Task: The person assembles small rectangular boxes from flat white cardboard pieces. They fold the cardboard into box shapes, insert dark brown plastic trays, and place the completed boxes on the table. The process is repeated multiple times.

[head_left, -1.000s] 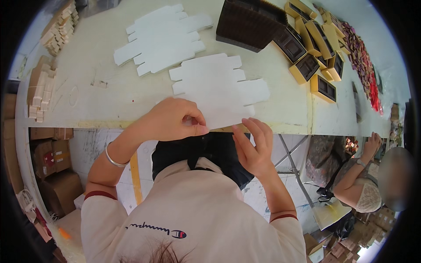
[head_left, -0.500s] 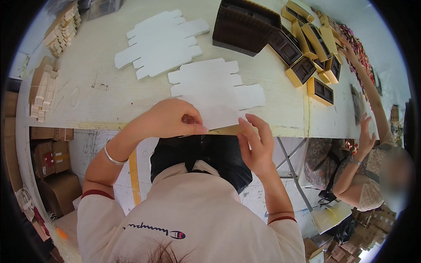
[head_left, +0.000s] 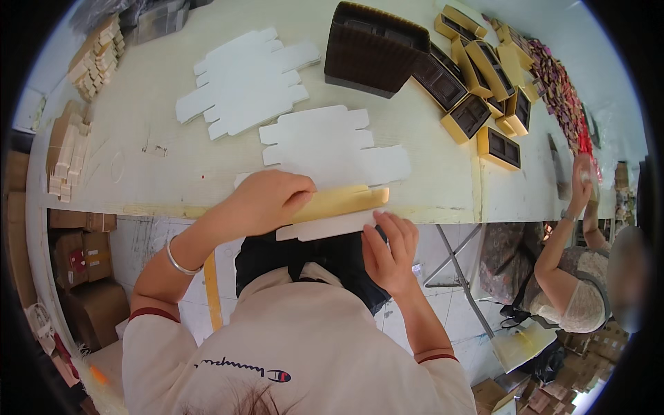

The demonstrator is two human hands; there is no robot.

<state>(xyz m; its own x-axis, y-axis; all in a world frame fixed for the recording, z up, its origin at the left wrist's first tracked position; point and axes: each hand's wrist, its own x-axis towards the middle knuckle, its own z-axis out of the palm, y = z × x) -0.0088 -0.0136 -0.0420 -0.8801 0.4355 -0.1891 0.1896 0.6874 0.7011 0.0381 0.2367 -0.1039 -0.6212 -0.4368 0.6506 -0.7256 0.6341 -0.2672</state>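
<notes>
- Flat white die-cut box blanks (head_left: 245,83) lay fanned mid-table
- One gold-faced blank (head_left: 339,202) sat at the near table edge
- Gold boxes with dark inserts (head_left: 484,90) clustered far right
- Brown cartons (head_left: 83,256) were stacked under the table, left
</notes>
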